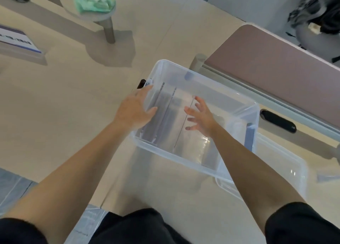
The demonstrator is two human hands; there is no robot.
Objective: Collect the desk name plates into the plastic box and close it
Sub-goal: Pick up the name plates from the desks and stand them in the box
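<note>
My left grip (135, 110) clasps the rim of the clear plastic box (211, 83); my right grip (199, 117) is splayed, empty, over clear acrylic plates (165, 115) inside. I judge what remains is the blue-white plate (17, 40) far left, then the clear lid (294, 172).

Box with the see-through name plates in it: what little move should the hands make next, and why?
Probably lift the right hand out of the plastic box and reach for the name plate waiting on the desk. That hand is open and empty above the plates already inside, the left hand holds the box's wall, and the lid is off.
</note>
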